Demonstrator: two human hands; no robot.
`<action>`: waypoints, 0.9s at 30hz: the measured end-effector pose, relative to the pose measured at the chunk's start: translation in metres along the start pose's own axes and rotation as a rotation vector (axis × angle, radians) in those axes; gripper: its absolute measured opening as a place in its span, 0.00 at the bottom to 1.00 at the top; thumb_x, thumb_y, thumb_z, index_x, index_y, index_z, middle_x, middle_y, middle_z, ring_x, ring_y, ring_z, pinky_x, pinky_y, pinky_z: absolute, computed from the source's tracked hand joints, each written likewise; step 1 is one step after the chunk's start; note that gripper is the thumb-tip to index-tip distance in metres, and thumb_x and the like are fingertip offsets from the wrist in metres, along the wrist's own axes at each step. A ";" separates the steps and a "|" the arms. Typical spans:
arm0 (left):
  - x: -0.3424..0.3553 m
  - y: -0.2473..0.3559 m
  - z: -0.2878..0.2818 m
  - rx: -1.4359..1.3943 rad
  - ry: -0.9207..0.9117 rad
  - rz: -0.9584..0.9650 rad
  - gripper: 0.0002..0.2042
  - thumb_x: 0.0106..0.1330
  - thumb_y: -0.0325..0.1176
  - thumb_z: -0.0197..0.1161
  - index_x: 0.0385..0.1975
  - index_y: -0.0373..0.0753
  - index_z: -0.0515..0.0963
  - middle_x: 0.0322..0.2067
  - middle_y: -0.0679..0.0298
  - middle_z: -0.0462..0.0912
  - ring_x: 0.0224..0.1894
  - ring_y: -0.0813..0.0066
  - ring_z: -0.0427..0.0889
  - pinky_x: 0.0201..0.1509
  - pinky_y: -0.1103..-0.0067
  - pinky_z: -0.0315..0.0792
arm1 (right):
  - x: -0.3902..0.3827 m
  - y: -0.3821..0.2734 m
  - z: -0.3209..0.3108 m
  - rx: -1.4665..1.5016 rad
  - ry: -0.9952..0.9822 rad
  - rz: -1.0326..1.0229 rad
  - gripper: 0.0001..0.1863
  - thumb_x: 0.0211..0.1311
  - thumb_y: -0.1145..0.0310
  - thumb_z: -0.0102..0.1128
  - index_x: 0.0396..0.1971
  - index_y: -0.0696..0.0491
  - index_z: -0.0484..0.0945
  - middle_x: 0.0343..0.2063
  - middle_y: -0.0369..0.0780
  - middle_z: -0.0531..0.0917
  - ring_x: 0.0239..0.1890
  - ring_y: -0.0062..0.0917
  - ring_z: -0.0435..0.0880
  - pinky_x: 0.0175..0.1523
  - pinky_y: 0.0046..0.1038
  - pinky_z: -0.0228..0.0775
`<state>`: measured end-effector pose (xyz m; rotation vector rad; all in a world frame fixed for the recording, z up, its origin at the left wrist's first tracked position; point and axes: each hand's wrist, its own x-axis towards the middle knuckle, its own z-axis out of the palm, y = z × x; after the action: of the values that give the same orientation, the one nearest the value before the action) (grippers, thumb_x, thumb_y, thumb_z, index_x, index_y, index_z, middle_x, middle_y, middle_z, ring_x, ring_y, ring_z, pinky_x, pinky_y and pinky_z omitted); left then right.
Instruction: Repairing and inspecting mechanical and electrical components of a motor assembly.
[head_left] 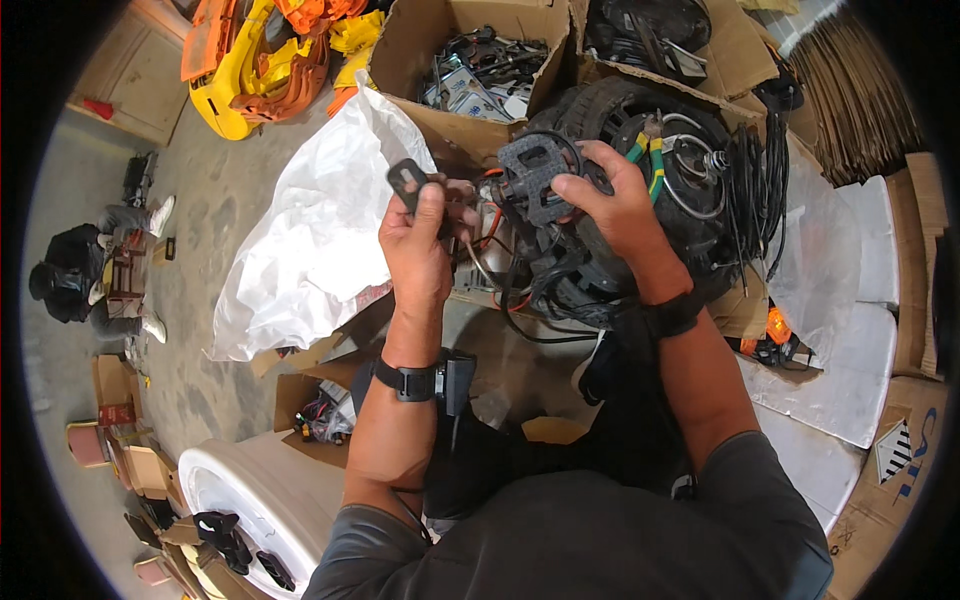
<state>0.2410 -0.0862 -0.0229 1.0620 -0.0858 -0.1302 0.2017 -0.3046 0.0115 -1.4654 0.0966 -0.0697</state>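
My right hand (622,205) grips a black plastic bike pedal (537,178) by its right side. To its left, my left hand (418,240) is closed around a flat dark piece with a slot (407,184), which sticks up past the thumb; its exact kind I cannot tell. Both hands are above a heap of dark tyres (600,115) and tangled black cables (570,285). Pliers with green and yellow handles (655,165) lie on the tyres just beyond my right hand.
Cardboard boxes of metal parts (485,75) and black parts (650,40) stand at the far side. A white sheet (310,220) drapes left of the heap. Orange and yellow plastic shells (260,70) lie far left. A white tub (265,490) is near left; a person (75,265) sits beyond.
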 end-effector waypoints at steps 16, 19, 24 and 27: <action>-0.010 -0.006 0.016 -0.009 -0.166 -0.353 0.14 0.71 0.43 0.55 0.35 0.36 0.76 0.35 0.56 0.84 0.33 0.71 0.82 0.35 0.74 0.75 | 0.005 0.008 -0.002 0.197 0.200 -0.110 0.17 0.60 0.71 0.63 0.47 0.62 0.74 0.37 0.37 0.81 0.36 0.20 0.81 0.36 0.27 0.81; -0.011 -0.004 0.015 -0.076 -0.201 -0.381 0.14 0.71 0.44 0.56 0.35 0.38 0.74 0.34 0.57 0.83 0.34 0.71 0.82 0.35 0.75 0.75 | 0.006 0.008 -0.003 0.113 0.220 -0.161 0.17 0.60 0.71 0.64 0.46 0.62 0.73 0.36 0.37 0.81 0.36 0.18 0.81 0.37 0.24 0.80; -0.010 -0.011 0.005 -0.138 -0.229 -0.331 0.16 0.70 0.47 0.57 0.37 0.38 0.73 0.29 0.59 0.80 0.35 0.67 0.82 0.34 0.73 0.75 | 0.007 0.013 -0.007 -0.123 0.224 -0.205 0.18 0.59 0.72 0.66 0.46 0.62 0.73 0.36 0.37 0.80 0.37 0.14 0.78 0.38 0.18 0.74; -0.011 -0.006 0.009 -0.237 -0.198 -0.311 0.18 0.70 0.48 0.55 0.38 0.37 0.72 0.27 0.58 0.79 0.34 0.62 0.82 0.34 0.72 0.75 | 0.006 0.012 -0.009 -0.287 0.242 -0.296 0.18 0.58 0.71 0.67 0.46 0.62 0.73 0.37 0.37 0.80 0.38 0.15 0.78 0.41 0.19 0.73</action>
<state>0.2289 -0.0953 -0.0241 0.8173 -0.0810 -0.5157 0.2069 -0.3125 -0.0015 -1.7446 0.0878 -0.4921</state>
